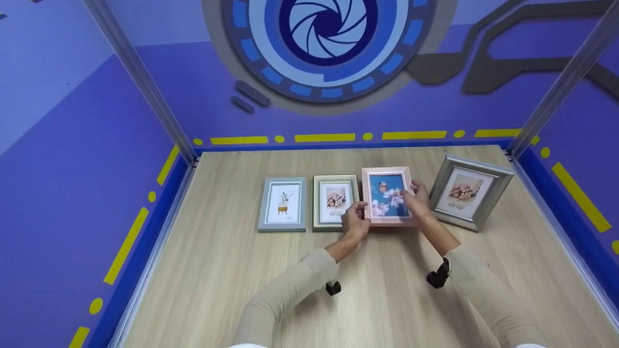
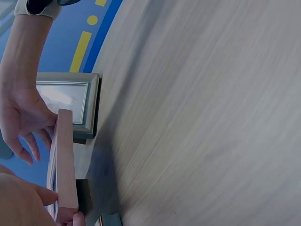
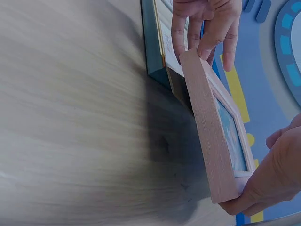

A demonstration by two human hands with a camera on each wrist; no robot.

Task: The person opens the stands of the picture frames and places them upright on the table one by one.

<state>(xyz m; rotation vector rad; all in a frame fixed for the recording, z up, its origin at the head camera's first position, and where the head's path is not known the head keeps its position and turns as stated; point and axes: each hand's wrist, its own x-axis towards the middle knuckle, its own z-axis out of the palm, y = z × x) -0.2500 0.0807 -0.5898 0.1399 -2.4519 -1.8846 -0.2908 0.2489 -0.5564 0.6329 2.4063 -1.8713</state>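
A pink picture frame (image 1: 387, 221) with a photo of blossoms on blue is held between both hands, tilted back over the table. My left hand (image 1: 355, 221) grips its lower left side, thumb at the front. On the right side, my right hand (image 1: 419, 200) holds the edge with the thumb over the front. In the right wrist view the pink frame (image 3: 209, 136) shows its edge, and a dark flap (image 3: 179, 89) juts out behind it. Left of it lies a champagne picture frame (image 1: 316, 203), partly covered by the left hand.
A light blue picture frame (image 1: 282, 228) lies at the left end of the row. To the right, a silver picture frame (image 1: 493, 203) stands upright, leaning back, near the right hand. Blue-purple panels (image 1: 290, 121) wall the wooden table (image 1: 217, 290) at the back and sides.
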